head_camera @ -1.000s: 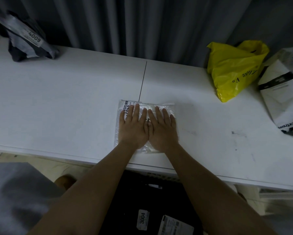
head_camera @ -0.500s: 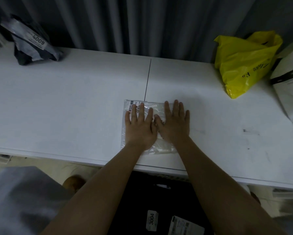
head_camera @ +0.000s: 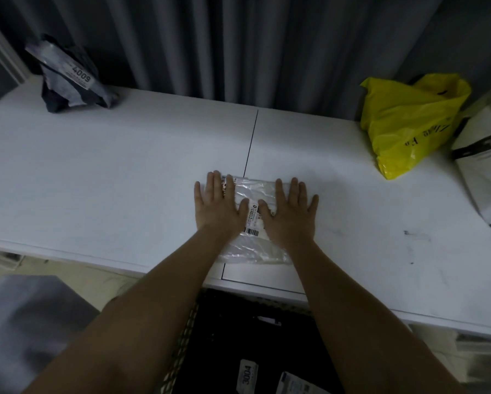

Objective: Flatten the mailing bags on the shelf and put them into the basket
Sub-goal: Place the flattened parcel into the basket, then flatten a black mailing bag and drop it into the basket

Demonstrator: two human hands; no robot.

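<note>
A clear plastic mailing bag (head_camera: 254, 191) with a white barcode label lies flat on the white shelf (head_camera: 125, 172) near its front edge. My left hand (head_camera: 217, 203) presses palm-down on the bag's left side, fingers spread. My right hand (head_camera: 291, 210) presses palm-down on its right side, partly past the bag's edge. Between the hands the label and crinkled plastic show. Below the shelf stands the dark basket (head_camera: 187, 334), with labelled bags inside, one marked 3004.
A crumpled grey mailing bag (head_camera: 71, 78) marked 4009 sits at the back left. A yellow plastic bag (head_camera: 409, 123) stands at the back right, and a white mailing bag (head_camera: 486, 166) lies at the right edge. Grey curtains hang behind the shelf.
Both hands have slid apart over the bag, the left one leftward and the right one rightward, uncovering the label in the middle. The camera view has shifted slightly.
</note>
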